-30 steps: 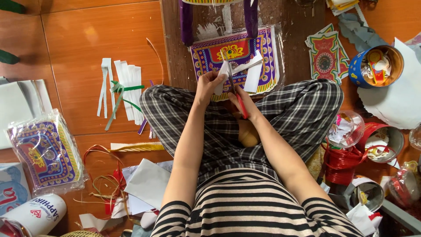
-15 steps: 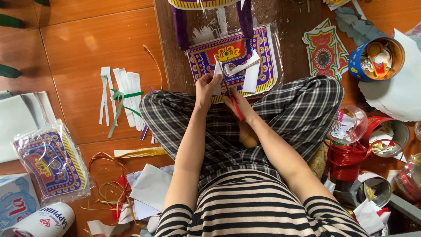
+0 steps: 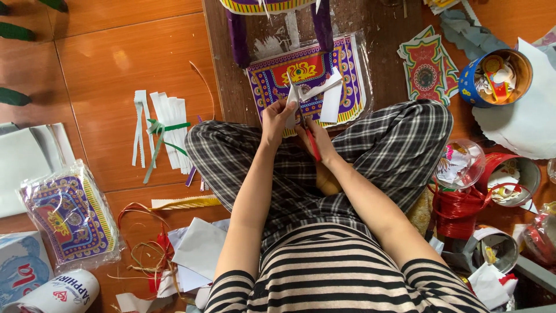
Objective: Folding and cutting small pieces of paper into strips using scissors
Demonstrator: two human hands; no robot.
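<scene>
- The white paper strips [image 3: 315,95] fan out up and to the right from the hands, long axes running diagonally over the patterned purple packet [image 3: 307,75] on the dark wooden board [image 3: 223,69].
- The left hand [image 3: 278,119] is closed, pinching the lower end of the strips, just beside the right hand.
- The right hand [image 3: 315,139] is curled around red-handled scissors [image 3: 310,136]; the handle points down toward the person's lap, the blades up into the paper.
- Both hands sit above the crossed, plaid-trousered legs, the strips touching and rising just beyond the fingertips.
- More cut white strips [image 3: 165,136] with green ribbon lie on the orange floor [image 3: 104,69] to the left, well apart.
</scene>
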